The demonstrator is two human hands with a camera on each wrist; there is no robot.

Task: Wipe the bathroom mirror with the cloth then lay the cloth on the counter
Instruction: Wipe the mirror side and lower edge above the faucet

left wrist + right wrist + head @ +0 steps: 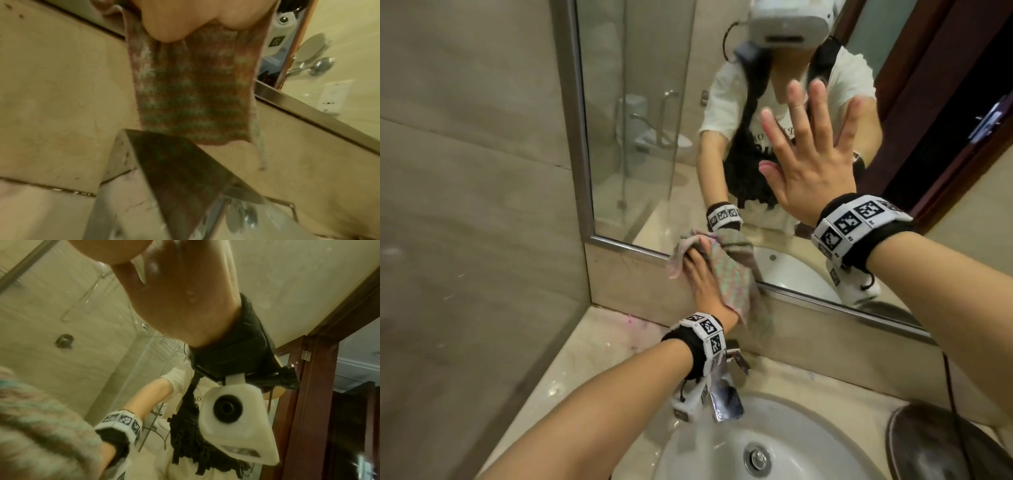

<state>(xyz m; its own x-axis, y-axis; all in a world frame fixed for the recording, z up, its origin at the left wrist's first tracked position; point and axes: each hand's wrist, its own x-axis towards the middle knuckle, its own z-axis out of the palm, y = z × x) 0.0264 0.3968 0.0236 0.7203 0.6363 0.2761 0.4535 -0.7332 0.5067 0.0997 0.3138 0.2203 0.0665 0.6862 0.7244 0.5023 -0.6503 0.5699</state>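
Note:
The mirror (654,137) hangs in a metal frame above the beige counter (599,346). My left hand (698,274) lies on a pastel striped cloth (729,281) and holds it against the mirror's lower edge, fingertips dug into its bunched top. In the left wrist view the cloth (191,97) hangs down from under the palm (185,19) towards the faucet (180,178). My right hand (815,150) is spread flat on the glass higher up and to the right, holding nothing. In the right wrist view its palm (107,251) meets its own reflection.
A white sink (722,442) sits in the counter straight below my arms, with a chrome faucet (726,394) under the left wrist. A dark round object (941,445) stands at the lower right. A tiled wall closes the left side.

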